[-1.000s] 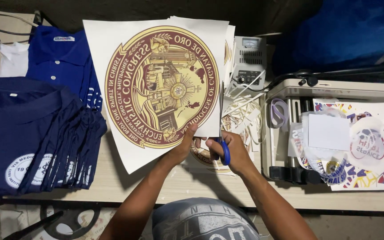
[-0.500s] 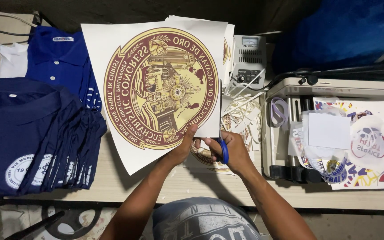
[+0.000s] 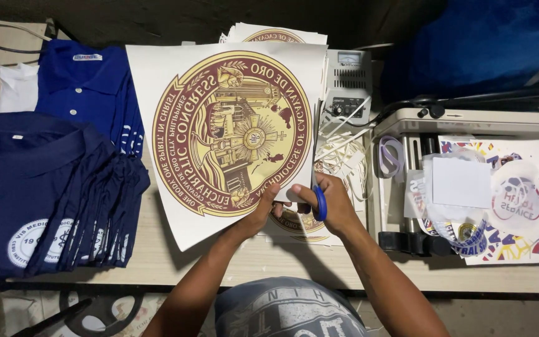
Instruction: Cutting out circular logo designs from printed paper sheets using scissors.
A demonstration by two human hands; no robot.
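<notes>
A large white sheet [image 3: 157, 81] printed with a round maroon and gold emblem is held up over the table. My left hand [image 3: 262, 209] grips its lower edge from below. My right hand [image 3: 332, 203] holds blue-handled scissors [image 3: 320, 203] at the sheet's lower right edge, beside the emblem's rim. More printed sheets lie underneath, with one emblem peeking out below my hands [image 3: 294, 224] and another at the top [image 3: 276, 34].
Stacks of folded dark blue polo shirts [image 3: 45, 181] fill the left of the table. A small grey metered device [image 3: 347, 84] with white paper offcuts [image 3: 344, 156] sits behind the sheet. At right stands a white machine [image 3: 469, 118] with printed stickers [image 3: 513, 200].
The sheet has turned slightly in my hands, its left side lifting; my right hand with the scissors stays at the lower right edge.
</notes>
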